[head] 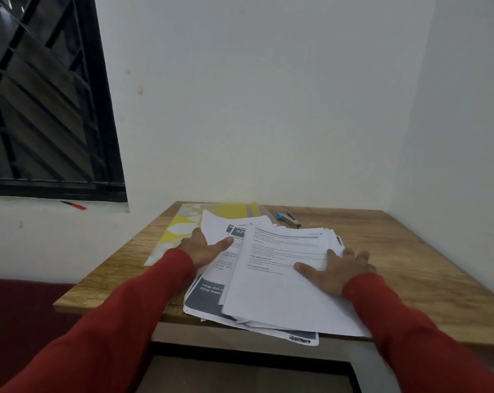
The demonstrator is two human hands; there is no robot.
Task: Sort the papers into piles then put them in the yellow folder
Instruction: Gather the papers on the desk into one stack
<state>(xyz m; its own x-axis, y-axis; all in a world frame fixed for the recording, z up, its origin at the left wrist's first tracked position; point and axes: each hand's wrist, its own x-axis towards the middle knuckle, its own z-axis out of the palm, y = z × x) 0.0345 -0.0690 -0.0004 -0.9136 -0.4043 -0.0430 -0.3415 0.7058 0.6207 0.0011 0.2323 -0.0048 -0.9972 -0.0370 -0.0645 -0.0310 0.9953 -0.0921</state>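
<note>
A messy stack of papers (271, 279) is lying on a wooden table (396, 251). The stack is sitting near the front edge, and some sheets are sticking out over that edge. The top sheet is white with small lines of print. Lower sheets with dark grey blocks are peeking out on the left side.

The left hand (203, 248) is lying on the left part of the stack. Its thumb is pointing out to the right on the paper. Its other fingers are going under a sheet that is curling up, so I cannot tell how they are lying. The right hand (339, 268) is resting flat on the right side of the top sheet, with its fingers spread out and straight. Both arms are wearing red sleeves.

The yellow folder (183, 225) is lying flat at the back left of the table. The papers are covering its near right part, and the left hand is just beside it.

A stapler (289, 218) with a blue end is sitting behind the papers, near the wall. A red pen (74, 205) is lying on the sill under a dark window (41, 95) with bars. White walls are standing behind and to the right of the table.
</note>
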